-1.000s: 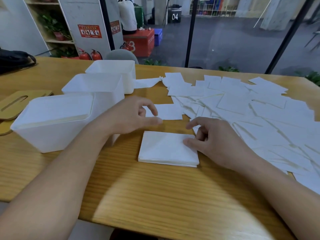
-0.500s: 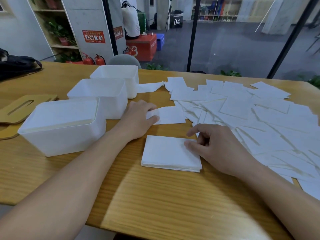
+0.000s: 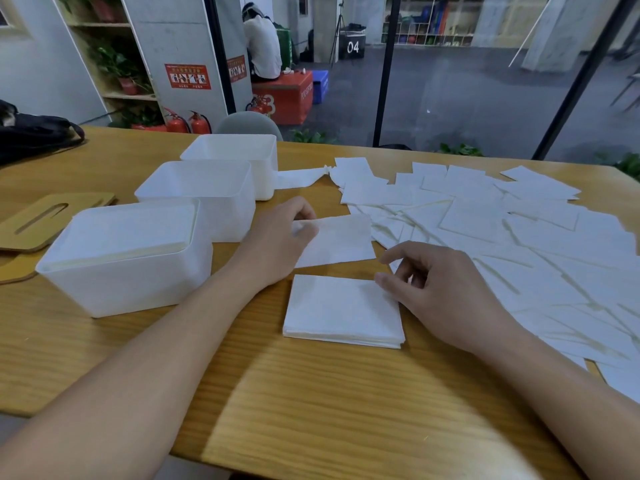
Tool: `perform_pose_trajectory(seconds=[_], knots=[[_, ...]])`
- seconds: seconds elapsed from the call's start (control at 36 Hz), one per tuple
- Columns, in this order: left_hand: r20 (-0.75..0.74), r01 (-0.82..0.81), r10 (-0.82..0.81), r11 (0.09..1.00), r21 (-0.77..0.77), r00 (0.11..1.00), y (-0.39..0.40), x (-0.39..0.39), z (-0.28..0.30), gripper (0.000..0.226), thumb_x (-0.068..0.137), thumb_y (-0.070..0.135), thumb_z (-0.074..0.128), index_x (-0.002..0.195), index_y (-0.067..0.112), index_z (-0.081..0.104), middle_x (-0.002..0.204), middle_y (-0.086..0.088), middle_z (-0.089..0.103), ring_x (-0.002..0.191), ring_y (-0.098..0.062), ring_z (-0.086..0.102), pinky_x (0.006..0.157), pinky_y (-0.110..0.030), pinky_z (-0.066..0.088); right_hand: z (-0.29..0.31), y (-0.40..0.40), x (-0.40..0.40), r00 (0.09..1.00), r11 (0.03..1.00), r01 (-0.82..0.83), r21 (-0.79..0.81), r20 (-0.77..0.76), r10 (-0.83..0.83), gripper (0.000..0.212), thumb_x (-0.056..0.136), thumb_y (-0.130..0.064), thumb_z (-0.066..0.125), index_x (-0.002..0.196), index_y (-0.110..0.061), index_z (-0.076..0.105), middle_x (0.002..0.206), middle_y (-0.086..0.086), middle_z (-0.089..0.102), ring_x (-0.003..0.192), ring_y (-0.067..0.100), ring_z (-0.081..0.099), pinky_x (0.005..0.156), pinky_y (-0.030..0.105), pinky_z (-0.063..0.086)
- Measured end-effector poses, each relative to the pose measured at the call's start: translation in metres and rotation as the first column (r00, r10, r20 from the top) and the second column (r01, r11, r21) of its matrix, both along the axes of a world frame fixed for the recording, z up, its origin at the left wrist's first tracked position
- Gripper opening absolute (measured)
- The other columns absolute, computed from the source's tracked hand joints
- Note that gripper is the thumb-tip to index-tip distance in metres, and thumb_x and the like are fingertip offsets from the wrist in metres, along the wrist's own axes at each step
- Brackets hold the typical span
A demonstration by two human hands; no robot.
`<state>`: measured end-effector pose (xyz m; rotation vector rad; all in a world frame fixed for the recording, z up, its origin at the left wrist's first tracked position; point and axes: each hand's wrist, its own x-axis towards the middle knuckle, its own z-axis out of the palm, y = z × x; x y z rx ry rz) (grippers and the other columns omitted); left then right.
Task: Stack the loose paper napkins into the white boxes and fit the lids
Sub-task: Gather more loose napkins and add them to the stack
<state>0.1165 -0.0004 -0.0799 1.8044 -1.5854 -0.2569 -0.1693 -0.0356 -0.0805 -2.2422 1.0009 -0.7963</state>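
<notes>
A squared stack of white napkins (image 3: 341, 311) lies on the wooden table (image 3: 311, 403) in front of me. My right hand (image 3: 440, 289) rests its thumb and fingertips on the stack's right edge. My left hand (image 3: 280, 240) pinches the left edge of a single loose napkin (image 3: 341, 240) just behind the stack. Many loose napkins (image 3: 502, 233) are spread over the right half of the table. Three white boxes stand at the left: the nearest box (image 3: 128, 258) is filled with napkins, the middle box (image 3: 201, 195) and far box (image 3: 235, 157) are open.
Wooden lids with a slot (image 3: 45, 220) lie at the left edge beside the boxes. A black bag (image 3: 31, 133) sits at the far left corner. A grey chair back (image 3: 247, 124) shows behind the table. A person sits on a red block far behind.
My left hand has reached forward from above the stack to the single loose napkin and taken hold of its left edge. My right hand has stayed on the stack.
</notes>
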Motion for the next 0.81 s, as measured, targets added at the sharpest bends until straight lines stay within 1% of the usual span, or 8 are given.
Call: perform_pose_trajectory(seconds=[0.11,0.17,0.22,0.31,0.39,0.5,0.64,0.81], knots=[[-0.100,0.048,-0.065,0.985,-0.164,0.993,0.004,-0.003,0.009,0.005,0.110,0.035,0.064,0.105,0.035,0.064,0.099,0.019,0.068,0.097,0.003,0.062,0.070,-0.007,0.042,0.002,-0.002,0.000,0.995,0.993,0.089,-0.076,0.041,-0.086,0.038,0.093,-0.056,0.076,0.128,-0.041,0.069,0.108,-0.020,0.066,0.088,0.008,0.065,0.073,0.019,0.050],[-0.205,0.089,-0.137,0.970,-0.226,0.969,0.005,-0.005,0.013,0.005,0.108,0.033,0.068,0.104,0.032,0.066,0.097,0.016,0.070,0.079,0.001,0.062,0.065,-0.009,0.041,0.003,-0.004,0.000,0.992,0.989,0.120,-0.088,0.057,-0.115,0.052,0.095,-0.061,0.072,0.141,-0.040,0.061,0.121,-0.022,0.061,0.101,0.005,0.065,0.080,0.024,0.052],[-0.288,0.162,-0.231,0.956,-0.243,0.929,0.008,-0.006,0.016,0.006,0.106,0.032,0.072,0.103,0.028,0.069,0.096,0.012,0.071,0.059,-0.002,0.051,0.058,-0.012,0.039,0.006,-0.005,0.001,0.986,0.992,0.118,-0.052,0.125,-0.110,0.056,0.097,-0.066,0.067,0.146,-0.041,0.056,0.123,-0.023,0.062,0.106,0.005,0.066,0.078,0.021,0.055],[-0.356,0.296,-0.337,0.941,-0.165,0.871,0.012,-0.006,0.017,0.009,0.102,0.032,0.077,0.102,0.024,0.073,0.098,0.008,0.073,0.072,-0.014,0.056,0.069,-0.027,0.048,0.009,-0.006,0.001,0.971,0.996,0.065,0.065,0.226,-0.078,0.043,0.099,-0.065,0.065,0.138,-0.049,0.058,0.101,-0.018,0.071,0.089,0.009,0.072,0.072,0.024,0.056],[-0.409,0.386,-0.382,0.920,-0.076,0.829,0.015,-0.005,0.018,0.016,0.099,0.033,0.080,0.106,0.020,0.075,0.099,0.003,0.074,0.086,-0.029,0.063,0.081,-0.045,0.052,0.008,-0.006,-0.001,0.970,0.994,-0.013,0.110,0.243,-0.015,0.024,0.104,-0.046,0.069,0.128,-0.045,0.064,0.064,-0.008,0.059,0.057,0.015,0.064,0.062,0.025,0.050],[-0.428,0.450,-0.392,0.892,0.039,0.814,0.020,0.000,0.022,0.022,0.097,0.039,0.081,0.112,0.023,0.075,0.098,-0.016,0.075,0.091,-0.049,0.067,0.078,-0.050,0.053,0.007,-0.006,-0.003,0.965,0.983,-0.061,0.171,0.260,0.014,0.021,0.104,-0.027,0.073,0.121,-0.038,0.071,0.060,-0.005,0.049,0.049,0.019,0.056,0.052,0.019,0.045],[-0.439,0.487,-0.375,0.856,0.173,0.816,0.025,0.016,0.031,0.022,0.099,0.037,0.081,0.118,0.028,0.074,0.072,-0.011,0.067,0.060,-0.025,0.056,0.053,-0.030,0.046,0.007,-0.003,-0.003,0.979,0.978,-0.102,0.181,0.195,0.066,0.021,0.101,-0.030,0.076,0.119,-0.038,0.070,0.060,-0.004,0.058,0.052,0.016,0.055,0.058,0.020,0.046],[-0.339,0.485,-0.382,0.820,0.303,0.860,0.028,0.020,0.035,0.025,0.097,0.029,0.083,0.119,0.037,0.073,0.066,0.000,0.068,0.052,-0.020,0.053,0.053,-0.025,0.046,0.005,0.004,0.001,0.992,0.987,-0.106,0.119,0.081,0.097,0.029,0.097,-0.030,0.082,0.122,-0.037,0.069,0.067,-0.004,0.068,0.056,0.005,0.055,0.063,0.011,0.044]])
